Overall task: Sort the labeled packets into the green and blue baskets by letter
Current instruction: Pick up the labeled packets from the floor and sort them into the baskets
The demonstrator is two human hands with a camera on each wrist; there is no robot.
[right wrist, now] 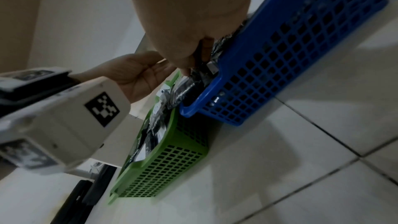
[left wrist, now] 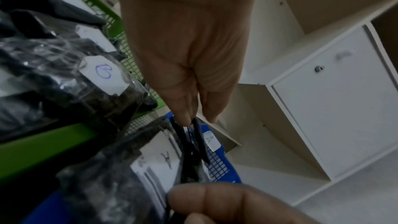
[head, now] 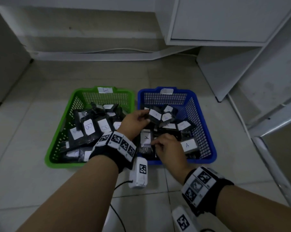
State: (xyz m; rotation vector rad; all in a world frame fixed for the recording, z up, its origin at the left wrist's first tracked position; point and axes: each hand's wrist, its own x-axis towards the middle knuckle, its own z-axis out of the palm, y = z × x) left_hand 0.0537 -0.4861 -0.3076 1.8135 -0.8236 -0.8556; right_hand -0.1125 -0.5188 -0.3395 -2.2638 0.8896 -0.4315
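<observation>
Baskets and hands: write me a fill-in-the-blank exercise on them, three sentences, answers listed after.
1. The packets in the green basket that can be read carry the letter ____.
2. Both hands reach into the ____ basket.
3. The left hand pinches a packet over the blue basket, while the right hand grips a packet labeled ____.

Missing words: B; blue; A
</observation>
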